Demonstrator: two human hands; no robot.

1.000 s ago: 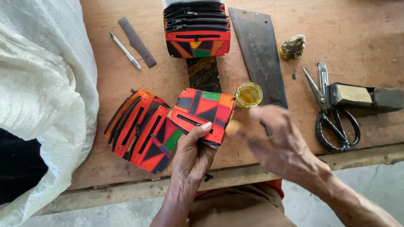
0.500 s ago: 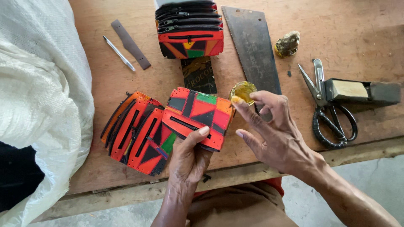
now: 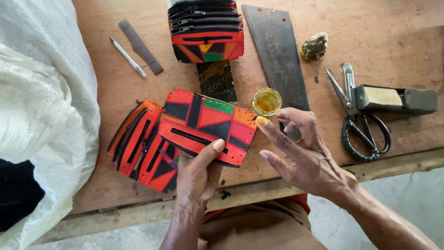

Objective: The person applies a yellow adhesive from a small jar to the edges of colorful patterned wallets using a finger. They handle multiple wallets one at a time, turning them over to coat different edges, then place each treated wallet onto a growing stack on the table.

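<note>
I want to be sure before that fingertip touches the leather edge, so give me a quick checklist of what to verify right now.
1. Red patchwork pouch firmly held by left hand: ok.
2. Yellow dab on fingertip of right hand: ok.
3. Fingertip lined up with pouch's right edge: ok, touching or apart cannot tell.
4. Glue jar upright, open, near the hand: ok.
5. Saw blade and scissors away from both hands: scissors ok, saw close behind fingers.
6. Amount of glue enough: cannot tell.

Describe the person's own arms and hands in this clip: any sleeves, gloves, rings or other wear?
Both arms are bare to the frame's lower edge, no sleeves in view. The left hand and right hand wear no gloves, and no rings, watch or bands show. The right hand's fingertips carry a yellowish smear. The nails are short.
</note>
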